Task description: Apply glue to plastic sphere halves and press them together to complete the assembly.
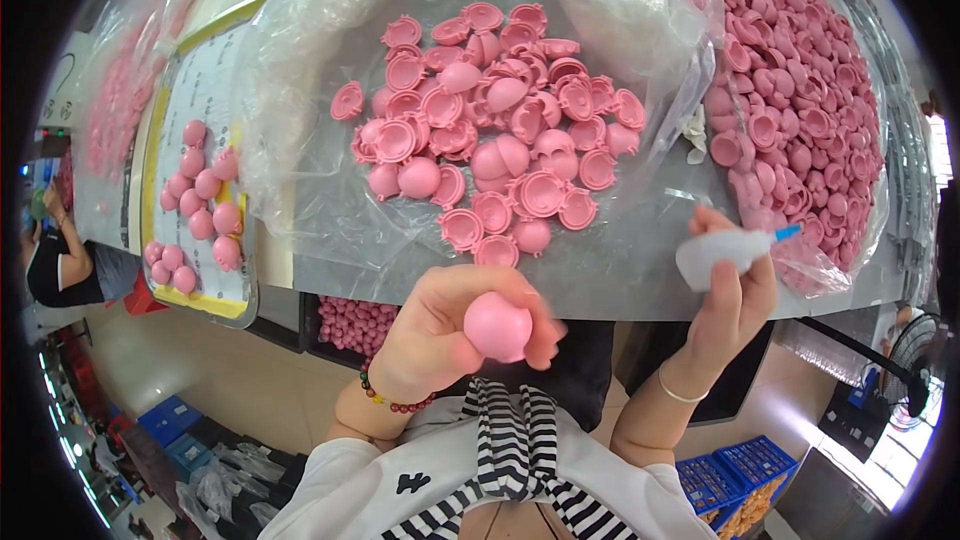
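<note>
A smooth pink plastic ball [498,327] rests in the fingers of my left hand [432,330], just off the table's front edge. My right hand [735,290] grips a small white squeeze bottle with a blue nozzle [722,256], which points to the right. The bottle is held over the table edge, apart from the ball. Beyond my hands, a heap of pink half-shells [505,130] lies on clear plastic sheeting, some cup side up, others dome side up.
On the left, a yellow-rimmed tray [240,312] holds several pink balls [200,190]. A large bag of pink shells [800,110] fills the right side. Below the table edge sits a bin of small pink pieces [352,325]. A fan [912,365] stands at far right; another person [70,250] works at far left.
</note>
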